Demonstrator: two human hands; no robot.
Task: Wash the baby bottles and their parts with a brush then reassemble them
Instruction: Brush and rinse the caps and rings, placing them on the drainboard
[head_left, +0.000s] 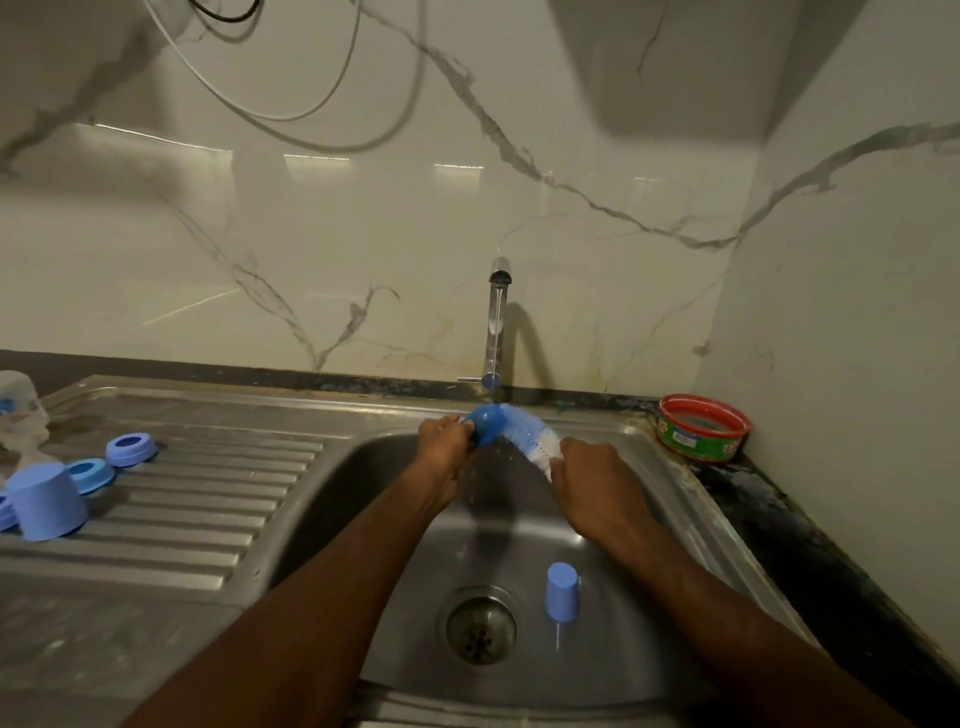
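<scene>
Over the sink basin (395, 519), under the running tap (496, 322), my left hand (441, 441) grips a small blue bottle part (487, 422). My right hand (592, 483) holds the bottle brush (530, 434), whose blue and white bristles press against that part. A blue cap (562, 592) stands upside down on the basin floor beside the drain (480, 630). On the drainboard at the left lie a large blue cap (47, 501) and two blue screw rings (131, 449) (91, 474). A clear bottle (18, 410) sits at the far left edge, partly cut off.
A red and green tub (701, 427) sits on the dark counter at the right back corner. The marble wall closes in on the right and behind. Cables hang on the wall above. The ribbed drainboard (208, 499) stretches left of the basin.
</scene>
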